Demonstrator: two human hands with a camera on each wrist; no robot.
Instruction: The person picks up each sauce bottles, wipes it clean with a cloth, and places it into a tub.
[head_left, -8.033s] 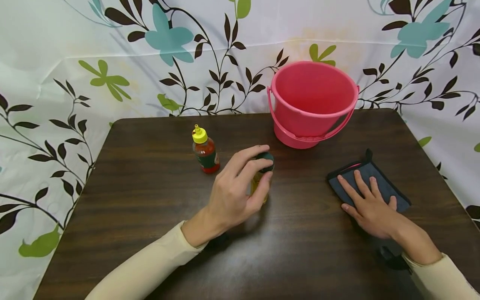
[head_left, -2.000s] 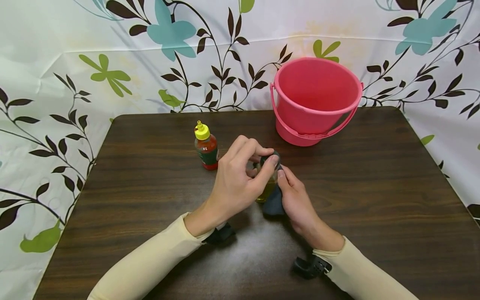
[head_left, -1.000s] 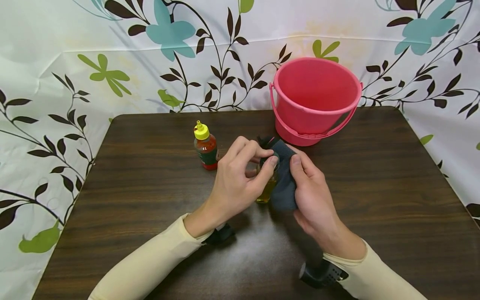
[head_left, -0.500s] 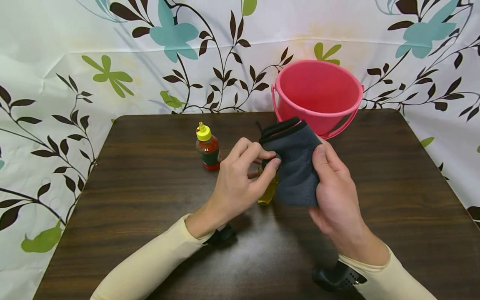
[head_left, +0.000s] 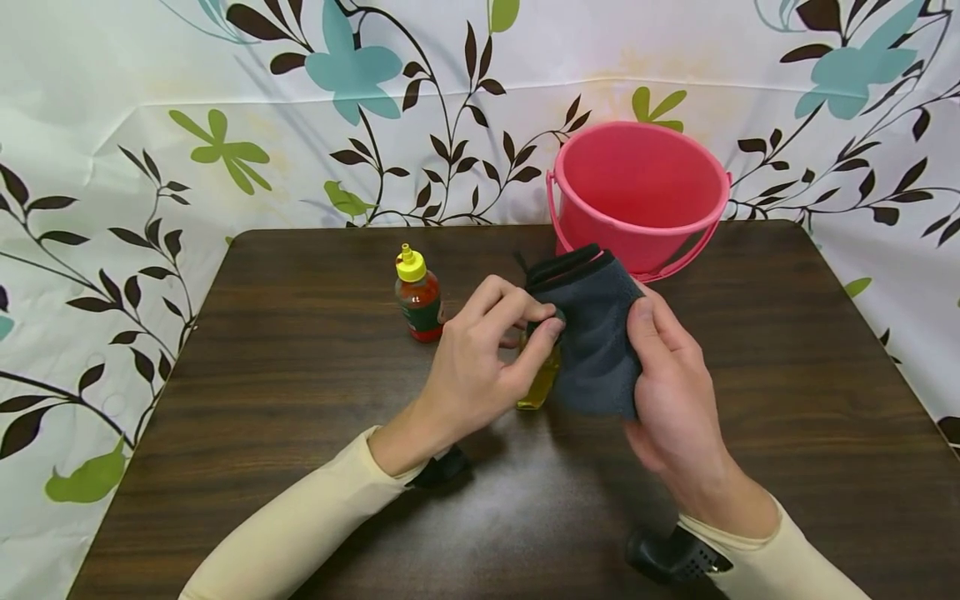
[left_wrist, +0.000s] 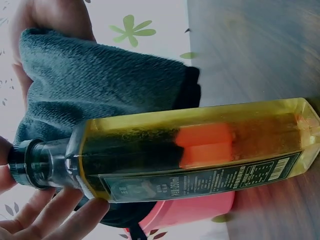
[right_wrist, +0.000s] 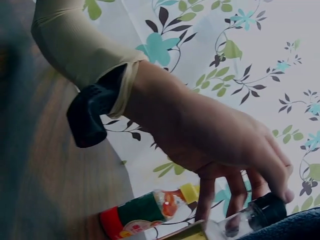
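My left hand pinches the dark cap of a tall, clear oil bottle between thumb and fingers. The bottle stands upright on the table with yellow oil inside, and in the left wrist view its labelled side shows. My right hand grips the right edge of a dark grey-blue, black-trimmed cloth, thumb on the near face. That cloth hangs just right of the bottle, partly behind it; whether they touch I cannot tell. Most of the right hand's fingers are hidden behind the cloth.
A red sauce bottle with a yellow nozzle cap stands left of the oil bottle. Behind the cloth, a pink bucket sits at the table's back edge. A leaf-patterned curtain hangs beyond the dark wooden table.
My right hand lay flat on the cloth at the right, then brought it to the bottle's neck. It has since drawn the cloth right and upward. My left hand stays at the cap.
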